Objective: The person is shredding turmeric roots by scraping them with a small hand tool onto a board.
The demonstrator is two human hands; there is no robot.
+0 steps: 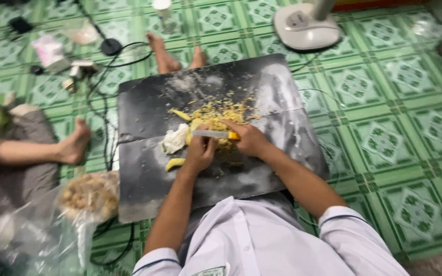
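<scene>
A dark board point(144, 194) rests on the green patterned tile floor point(384, 128), strewn with yellow chopped pieces point(226, 110); a fan base point(305, 25), cables point(103, 102) and a plastic bag point(88, 197) lie alongside.

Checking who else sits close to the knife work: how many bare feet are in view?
3. Two feet lie beyond the dark board's far edge, and one foot lies left of it. Others may be hidden.
</scene>
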